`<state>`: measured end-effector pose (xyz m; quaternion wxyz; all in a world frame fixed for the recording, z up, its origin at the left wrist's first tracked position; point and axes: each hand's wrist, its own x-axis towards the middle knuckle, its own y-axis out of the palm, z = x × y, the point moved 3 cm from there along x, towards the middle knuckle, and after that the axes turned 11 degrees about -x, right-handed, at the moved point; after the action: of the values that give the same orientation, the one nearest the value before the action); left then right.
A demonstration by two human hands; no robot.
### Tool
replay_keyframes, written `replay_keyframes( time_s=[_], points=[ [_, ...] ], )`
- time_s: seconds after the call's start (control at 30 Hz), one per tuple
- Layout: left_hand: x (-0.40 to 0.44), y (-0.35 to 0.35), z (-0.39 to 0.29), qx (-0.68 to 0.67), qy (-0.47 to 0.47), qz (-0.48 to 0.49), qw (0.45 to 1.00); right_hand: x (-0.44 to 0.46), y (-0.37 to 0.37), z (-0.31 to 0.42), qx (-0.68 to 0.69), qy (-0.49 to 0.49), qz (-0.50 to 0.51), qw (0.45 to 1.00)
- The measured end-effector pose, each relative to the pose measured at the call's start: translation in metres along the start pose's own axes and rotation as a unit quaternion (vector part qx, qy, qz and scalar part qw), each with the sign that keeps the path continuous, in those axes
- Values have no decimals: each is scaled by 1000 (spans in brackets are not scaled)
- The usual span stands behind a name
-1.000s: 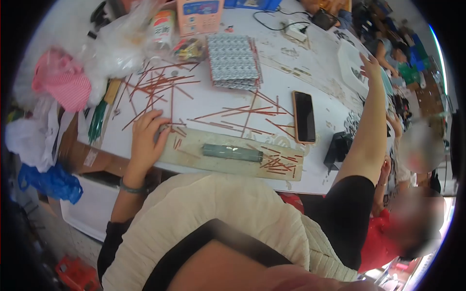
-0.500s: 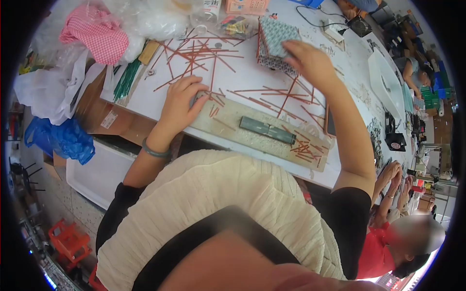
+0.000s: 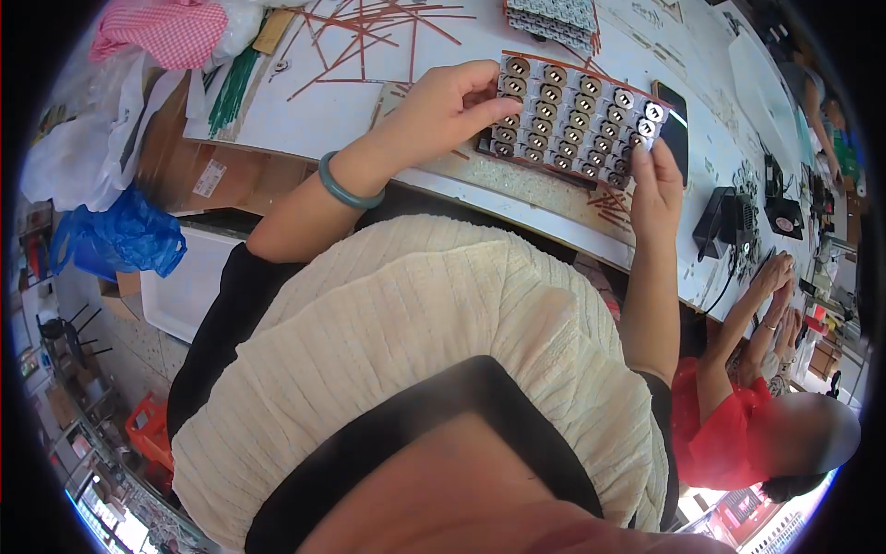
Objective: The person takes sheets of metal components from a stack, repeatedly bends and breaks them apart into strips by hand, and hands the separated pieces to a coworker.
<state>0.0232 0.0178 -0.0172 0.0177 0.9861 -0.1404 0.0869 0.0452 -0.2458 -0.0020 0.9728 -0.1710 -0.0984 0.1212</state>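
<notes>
My left hand and my right hand hold a circuit board panel between them, fingers closed on its left and right edges. Rows of round, metallic parts cover the panel's face, and reddish-brown strips line its long edges. It is tilted toward me above a long work board at the table's near edge, and hides much of that board. Just behind the panel lies a stack of similar panels. Short reddish strips lie on the work board below my right hand.
Long reddish strips are scattered at the back left, with green strips beside them. A dark phone lies right of the panel. A black device with a cable stands at the right. Another person's hands are farther right.
My right hand has left the stack, and a panel is now held over the work board. My left hand has lifted off the table and grips the panel's left edge. The view has shifted.
</notes>
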Motion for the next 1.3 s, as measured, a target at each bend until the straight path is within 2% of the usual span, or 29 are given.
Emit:
replay_keyframes(
  time_s=[0.03,0.2,0.3,0.5,0.6,0.7,0.8,0.83,0.93,1.03,1.13,1.17,1.3],
  points=[
    [-1,2,-1,35,15,0,999,-5,4,1,46,-8,16,999],
    [-3,9,-15,156,82,-2,984,-9,5,-12,-15,39,27,999],
    [5,7,-10,118,205,-73,969,-7,10,-15,-24,47,13,999],
    [2,4,-8,62,55,-18,996,-7,9,-15,-59,32,12,998],
    [-4,8,-18,160,77,26,984,-11,7,-15,-106,7,8,994],
    [-4,11,-4,152,79,-2,985,-10,7,-8,-117,30,25,992],
    [6,9,18,115,-107,-34,987,2,8,-24,-40,96,74,992],
    [15,7,26,113,-75,-17,991,7,12,-23,-4,107,86,991],
    [18,5,32,23,-90,14,996,9,10,-29,30,100,104,989],
    [9,0,17,-93,-61,-16,994,4,0,-27,89,71,67,991],
    [1,-7,3,-206,-33,-125,970,-6,-7,-6,-169,8,88,982],
    [-1,-16,8,-229,-42,-126,964,-6,-8,-6,-232,7,95,968],
    [-7,-24,-4,-294,-30,-122,948,-4,-8,-4,-300,-102,142,938]
  ],
)
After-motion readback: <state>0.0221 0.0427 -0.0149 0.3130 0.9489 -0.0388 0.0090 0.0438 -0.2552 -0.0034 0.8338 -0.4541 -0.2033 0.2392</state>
